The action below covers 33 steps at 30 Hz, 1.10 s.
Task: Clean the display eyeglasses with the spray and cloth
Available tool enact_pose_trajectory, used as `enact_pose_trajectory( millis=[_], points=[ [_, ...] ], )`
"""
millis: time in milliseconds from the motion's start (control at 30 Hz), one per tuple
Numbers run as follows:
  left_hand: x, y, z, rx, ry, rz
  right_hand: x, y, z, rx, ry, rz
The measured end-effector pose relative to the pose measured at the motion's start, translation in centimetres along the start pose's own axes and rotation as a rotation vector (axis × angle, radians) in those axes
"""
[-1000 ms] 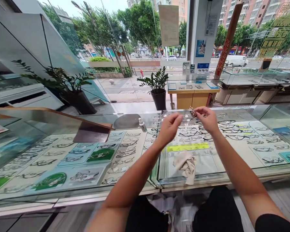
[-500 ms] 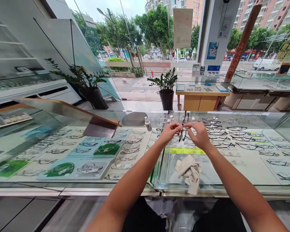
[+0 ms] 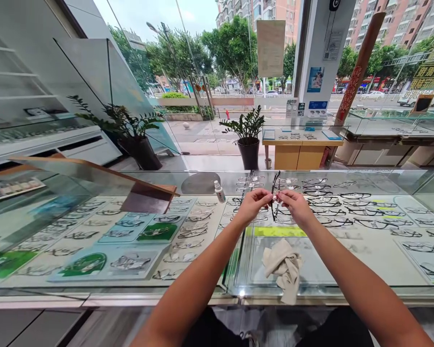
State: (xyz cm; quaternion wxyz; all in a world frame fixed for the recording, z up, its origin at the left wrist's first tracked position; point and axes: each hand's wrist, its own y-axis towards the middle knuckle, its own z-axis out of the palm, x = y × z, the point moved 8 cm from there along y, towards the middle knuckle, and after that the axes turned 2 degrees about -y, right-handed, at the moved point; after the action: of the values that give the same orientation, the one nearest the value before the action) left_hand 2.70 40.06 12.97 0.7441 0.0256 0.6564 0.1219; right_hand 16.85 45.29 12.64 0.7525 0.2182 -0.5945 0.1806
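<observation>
A dark-framed pair of eyeglasses [image 3: 274,182] is held up on its side over the glass counter, between my two hands. The fingers of my left hand [image 3: 254,204] pinch it from the left near its middle. From the right, my right hand [image 3: 293,204] grips it with closed fingertips. My fingers partly cover the middle of the frame. Below my hands a crumpled beige cloth [image 3: 282,266] lies on the counter top. A small white spray bottle [image 3: 219,192] stands upright to the left of my left hand.
Under the glass counter [image 3: 347,262] lie rows of eyeglasses [image 3: 374,211]. A wooden-edged panel [image 3: 144,193] slants across the counter's left side. Past the counter are a potted plant [image 3: 249,147] and a low display table [image 3: 298,153] by the window.
The eyeglasses have turned slightly in my hands, and my right fingers have closed in nearer to my left ones. The view has tipped up a little. Cloth and bottle stay put.
</observation>
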Motion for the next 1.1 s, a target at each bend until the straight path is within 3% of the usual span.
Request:
enact_pose_trajectory(
  millis=[167,367,667,800,1000,1100],
  points=[
    [0.4,0.2,-0.1,0.003,0.024,0.011,-0.6,0.1,0.5,0.076,0.106,0.062],
    [0.3,0.7,-0.6,-0.021,0.079,0.082,-0.1,0.1,0.1,0.066,0.139,0.079],
    [-4.2,-1.1,-4.3,-0.451,0.727,0.432,0.1,0.4,-0.6,0.126,0.04,0.128],
    [-4.9,-1.5,-4.2,-0.5,0.845,0.515,0.2,0.2,0.0,0.167,0.045,0.136],
    [-5.6,-2.4,-4.0,-0.608,0.904,0.626,0.2,0.2,-0.5,0.161,0.227,0.176],
    [-5.9,-3.2,-2.9,-0.637,0.999,0.695,0.6,0.3,-0.8,0.172,0.309,0.152]
  ],
)
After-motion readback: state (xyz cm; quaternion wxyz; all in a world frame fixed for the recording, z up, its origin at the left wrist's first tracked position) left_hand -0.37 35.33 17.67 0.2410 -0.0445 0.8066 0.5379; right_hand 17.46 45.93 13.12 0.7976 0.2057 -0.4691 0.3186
